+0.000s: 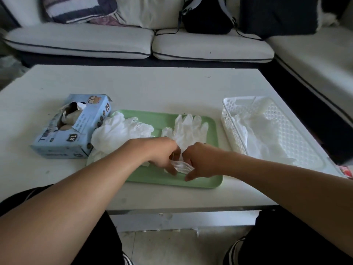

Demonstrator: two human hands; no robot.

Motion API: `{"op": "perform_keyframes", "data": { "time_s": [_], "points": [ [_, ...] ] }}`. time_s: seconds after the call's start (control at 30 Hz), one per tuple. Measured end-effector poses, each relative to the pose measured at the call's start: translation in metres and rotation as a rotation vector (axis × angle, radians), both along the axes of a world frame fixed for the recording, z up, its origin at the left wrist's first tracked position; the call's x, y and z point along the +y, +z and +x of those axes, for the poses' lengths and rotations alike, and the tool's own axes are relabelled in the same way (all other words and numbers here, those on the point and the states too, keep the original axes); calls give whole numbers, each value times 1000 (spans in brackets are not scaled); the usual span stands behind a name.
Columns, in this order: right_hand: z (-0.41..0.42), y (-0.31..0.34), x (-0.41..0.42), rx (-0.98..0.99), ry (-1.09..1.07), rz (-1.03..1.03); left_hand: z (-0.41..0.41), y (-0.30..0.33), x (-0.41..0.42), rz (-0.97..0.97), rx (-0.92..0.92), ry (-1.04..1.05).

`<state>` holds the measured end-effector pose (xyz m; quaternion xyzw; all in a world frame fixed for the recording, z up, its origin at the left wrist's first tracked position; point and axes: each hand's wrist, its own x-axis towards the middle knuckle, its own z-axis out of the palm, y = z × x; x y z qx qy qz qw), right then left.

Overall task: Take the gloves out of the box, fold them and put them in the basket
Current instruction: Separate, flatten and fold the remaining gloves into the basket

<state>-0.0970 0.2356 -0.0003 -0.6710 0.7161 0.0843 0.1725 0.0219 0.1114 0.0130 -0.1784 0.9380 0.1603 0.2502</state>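
We take the green tray (210, 129) as our landmark, lying on the white table (152, 87) directly in front of us. On the tray's middle a white glove (188, 129) lies flat, fingers spread and pointing away from us toward the sofa (114, 41). Its cuff end reaches the tray's near half, where both our hands meet. Our left hand (162, 153) has its fingers curled down onto the bunched cuff, and our right hand (200, 159) pinches the same crumpled edge between thumb and fingers, so both hands hold this one glove (the exact fingertip contact is partly hidden by the knuckles).

On the tray's left end a loose heap of gloves (118, 132) spills over the rim toward the table. Just beyond that left end stands the blue glove box (76, 131), marked XL, its top torn open with more glove material showing inside. To the right of the tray, apart from it, sits the white perforated basket (231, 119), with pale gloves (267, 138) already lying inside it. Beyond the tray, a black backpack (208, 18) rests on the sofa cushions.
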Motion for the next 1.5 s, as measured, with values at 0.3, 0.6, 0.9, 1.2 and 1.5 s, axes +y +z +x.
{"op": "perform_keyframes", "data": {
  "time_s": [0.3,0.6,0.9,1.2,1.5],
  "points": [
    [-20,27,-21,-432,-179,96,6,-8,3,-1,209,36],
    [-77,92,-13,-1298,-306,-104,-6,46,-20,680,908,465],
    [-65,82,-4,-1384,-487,-466,-27,56,-8,804,1122,607],
    [-81,115,22,-1396,-586,-759,-40,84,19,813,1185,532],
    [-132,163,83,-1277,-615,-945,-107,126,77,985,1108,583]
  ]
}}
